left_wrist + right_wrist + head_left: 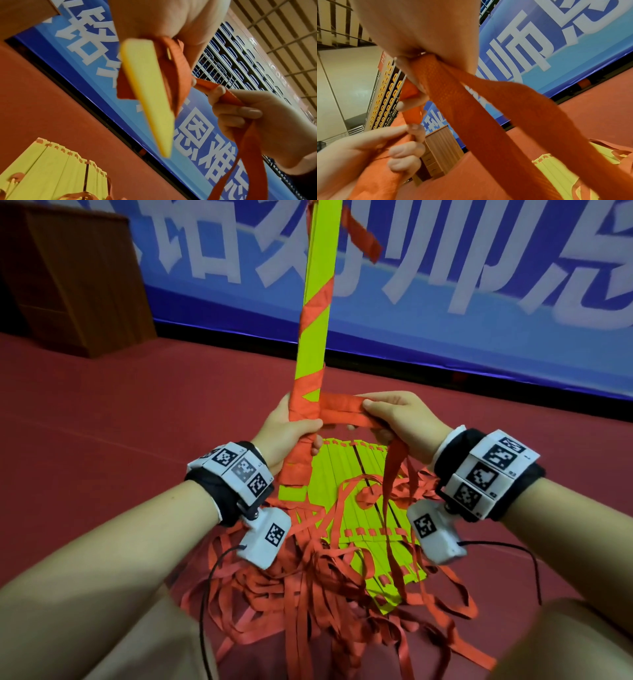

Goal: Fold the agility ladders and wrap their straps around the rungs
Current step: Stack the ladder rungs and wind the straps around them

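left hand (287, 429) grips rungs (317, 302); right hand (397, 419) pinches strap (342, 409)

We are in an indoor sports hall: red court flooring (102, 405) fills the lower frame, a blue banner (479, 285) with large white characters spans the top, and tiered spectator seats (240, 56) rise at upper right of the left-wrist view.

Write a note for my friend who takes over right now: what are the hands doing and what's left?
Left hand grips the upright bundle of yellow rungs near its lower end.
Right hand pinches the orange strap, pulled sideways from the bundle.
Done: the strap spirals around the bundle in several turns.
Left: wind the loose tail hanging from the right hand, then do the second ladder lying flat on the red floor amid tangled straps.
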The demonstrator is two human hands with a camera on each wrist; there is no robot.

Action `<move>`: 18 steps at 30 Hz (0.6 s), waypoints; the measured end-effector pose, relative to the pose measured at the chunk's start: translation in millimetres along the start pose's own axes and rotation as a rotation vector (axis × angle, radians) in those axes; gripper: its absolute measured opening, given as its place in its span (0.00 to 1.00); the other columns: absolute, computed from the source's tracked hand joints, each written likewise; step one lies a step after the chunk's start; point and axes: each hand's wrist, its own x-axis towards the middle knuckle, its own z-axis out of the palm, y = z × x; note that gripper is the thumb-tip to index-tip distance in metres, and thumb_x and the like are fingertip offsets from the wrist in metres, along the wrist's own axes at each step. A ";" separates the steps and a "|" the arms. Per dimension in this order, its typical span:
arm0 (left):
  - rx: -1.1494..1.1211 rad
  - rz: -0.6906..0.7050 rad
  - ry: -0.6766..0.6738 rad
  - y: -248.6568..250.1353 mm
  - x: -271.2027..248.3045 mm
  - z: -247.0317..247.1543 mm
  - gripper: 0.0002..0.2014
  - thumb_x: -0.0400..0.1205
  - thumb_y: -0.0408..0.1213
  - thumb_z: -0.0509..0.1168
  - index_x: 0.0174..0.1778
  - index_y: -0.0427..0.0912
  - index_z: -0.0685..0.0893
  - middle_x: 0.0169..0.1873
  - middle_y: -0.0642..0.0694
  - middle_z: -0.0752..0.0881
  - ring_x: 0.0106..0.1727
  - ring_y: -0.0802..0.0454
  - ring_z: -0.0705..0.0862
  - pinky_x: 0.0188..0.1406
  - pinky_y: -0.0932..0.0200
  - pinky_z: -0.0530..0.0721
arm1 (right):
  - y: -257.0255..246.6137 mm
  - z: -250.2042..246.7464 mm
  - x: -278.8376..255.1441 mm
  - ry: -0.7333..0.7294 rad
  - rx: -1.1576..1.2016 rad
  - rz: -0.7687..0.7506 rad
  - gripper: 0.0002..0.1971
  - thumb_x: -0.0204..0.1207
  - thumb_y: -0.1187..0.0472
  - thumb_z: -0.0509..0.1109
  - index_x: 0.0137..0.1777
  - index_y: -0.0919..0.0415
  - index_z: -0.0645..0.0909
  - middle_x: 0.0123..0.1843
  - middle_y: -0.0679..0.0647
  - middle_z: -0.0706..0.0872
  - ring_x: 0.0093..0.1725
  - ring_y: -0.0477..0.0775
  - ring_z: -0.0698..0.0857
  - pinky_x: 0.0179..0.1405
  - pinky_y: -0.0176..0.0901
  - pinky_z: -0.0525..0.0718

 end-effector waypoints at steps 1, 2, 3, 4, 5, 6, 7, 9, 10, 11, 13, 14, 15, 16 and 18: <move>-0.027 -0.016 0.008 1.7 0.6 1.1 0.12 0.84 0.24 0.60 0.58 0.44 0.74 0.31 0.40 0.80 0.21 0.50 0.79 0.19 0.61 0.79 | -1.1 1.2 0.3 0.000 -0.004 -0.004 0.15 0.86 0.68 0.56 0.53 0.57 0.85 0.37 0.65 0.84 0.16 0.43 0.66 0.16 0.31 0.64; -0.074 -0.049 0.012 3.9 0.2 3.0 0.06 0.85 0.30 0.58 0.53 0.44 0.75 0.30 0.41 0.79 0.21 0.50 0.78 0.20 0.62 0.77 | -2.0 3.2 0.4 -0.004 -0.029 -0.010 0.15 0.86 0.68 0.55 0.53 0.57 0.85 0.38 0.67 0.84 0.16 0.43 0.66 0.16 0.32 0.65; -0.121 -0.096 0.019 6.1 -0.6 5.1 0.06 0.86 0.36 0.54 0.48 0.42 0.76 0.28 0.41 0.78 0.21 0.49 0.76 0.20 0.62 0.74 | -2.2 5.1 0.5 -0.008 -0.062 -0.017 0.15 0.86 0.68 0.55 0.52 0.57 0.85 0.39 0.68 0.83 0.16 0.43 0.66 0.16 0.32 0.65; -0.166 -0.149 0.031 6.7 -0.5 6.0 0.13 0.86 0.41 0.51 0.44 0.39 0.76 0.26 0.42 0.77 0.21 0.49 0.74 0.20 0.63 0.72 | -1.7 6.7 0.9 -0.008 -0.087 -0.018 0.15 0.86 0.68 0.55 0.53 0.56 0.84 0.38 0.67 0.83 0.16 0.43 0.66 0.15 0.32 0.66; -0.201 -0.186 0.047 7.0 0.1 7.9 0.17 0.86 0.44 0.48 0.41 0.37 0.76 0.25 0.42 0.76 0.21 0.49 0.73 0.20 0.63 0.71 | -1.2 7.8 1.1 -0.002 -0.099 -0.011 0.15 0.86 0.69 0.55 0.54 0.57 0.84 0.35 0.64 0.84 0.16 0.42 0.66 0.15 0.31 0.66; -0.219 -0.203 0.071 7.2 0.7 10.1 0.19 0.87 0.45 0.48 0.41 0.37 0.76 0.24 0.43 0.76 0.21 0.49 0.73 0.19 0.64 0.70 | -1.0 8.1 1.6 0.012 -0.109 -0.002 0.15 0.86 0.69 0.55 0.55 0.59 0.84 0.32 0.59 0.84 0.15 0.41 0.66 0.15 0.31 0.66; -0.220 -0.204 0.094 7.3 0.4 11.5 0.18 0.87 0.45 0.49 0.42 0.36 0.76 0.23 0.43 0.76 0.21 0.50 0.73 0.18 0.64 0.70 | -1.0 7.5 2.6 0.030 -0.135 0.003 0.14 0.86 0.69 0.56 0.55 0.60 0.83 0.27 0.52 0.83 0.15 0.41 0.67 0.15 0.31 0.66; -0.180 -0.149 0.131 6.7 -1.0 13.6 0.12 0.88 0.43 0.54 0.50 0.39 0.77 0.24 0.45 0.75 0.20 0.54 0.74 0.17 0.65 0.70 | -0.3 4.7 5.4 0.057 -0.259 0.004 0.12 0.85 0.69 0.58 0.53 0.60 0.83 0.20 0.44 0.81 0.15 0.39 0.70 0.17 0.30 0.70; -0.129 -0.093 0.141 5.7 -1.4 13.0 0.08 0.88 0.41 0.56 0.54 0.43 0.78 0.24 0.47 0.75 0.20 0.56 0.74 0.18 0.65 0.72 | 0.4 3.6 6.5 0.053 -0.331 0.004 0.11 0.84 0.69 0.59 0.51 0.59 0.83 0.20 0.43 0.82 0.16 0.39 0.72 0.19 0.30 0.73; -0.063 -0.034 0.141 4.6 -2.2 11.5 0.06 0.88 0.38 0.59 0.55 0.45 0.80 0.23 0.51 0.77 0.21 0.58 0.76 0.21 0.67 0.74 | 1.0 2.7 7.1 0.041 -0.392 0.007 0.11 0.83 0.70 0.60 0.49 0.59 0.83 0.22 0.43 0.84 0.16 0.38 0.73 0.21 0.30 0.75; 0.054 0.039 0.124 1.3 -2.2 7.2 0.05 0.85 0.33 0.63 0.50 0.47 0.84 0.27 0.53 0.84 0.29 0.59 0.82 0.35 0.65 0.82 | 2.9 1.4 8.0 0.015 -0.479 0.030 0.11 0.82 0.71 0.61 0.46 0.61 0.85 0.21 0.43 0.83 0.18 0.38 0.75 0.24 0.32 0.77; 0.091 0.045 0.107 -0.7 -1.5 5.1 0.05 0.83 0.32 0.66 0.49 0.46 0.85 0.34 0.49 0.87 0.36 0.55 0.84 0.45 0.59 0.84 | 3.3 0.5 7.7 0.006 -0.513 0.041 0.11 0.81 0.71 0.61 0.47 0.63 0.85 0.21 0.44 0.82 0.19 0.39 0.76 0.26 0.33 0.77; 0.114 0.042 0.098 -2.6 -0.8 3.2 0.05 0.82 0.31 0.68 0.48 0.45 0.85 0.40 0.44 0.88 0.42 0.50 0.85 0.53 0.52 0.84 | 3.1 -0.5 7.0 -0.002 -0.545 0.047 0.11 0.81 0.72 0.60 0.46 0.64 0.84 0.21 0.44 0.81 0.19 0.39 0.77 0.27 0.33 0.78; 0.136 0.034 0.102 -3.7 -1.3 1.8 0.05 0.80 0.30 0.70 0.48 0.45 0.85 0.45 0.40 0.88 0.46 0.46 0.85 0.56 0.48 0.83 | 3.1 -1.6 6.4 -0.009 -0.576 0.045 0.11 0.81 0.72 0.60 0.46 0.64 0.84 0.19 0.44 0.80 0.19 0.38 0.77 0.26 0.31 0.77; 0.177 0.016 0.115 -6.6 -1.2 1.5 0.11 0.77 0.28 0.73 0.51 0.45 0.81 0.49 0.38 0.87 0.46 0.45 0.86 0.53 0.46 0.86 | 2.6 -3.9 4.4 -0.016 -0.630 0.033 0.11 0.80 0.72 0.60 0.44 0.62 0.83 0.17 0.41 0.80 0.17 0.36 0.76 0.22 0.27 0.75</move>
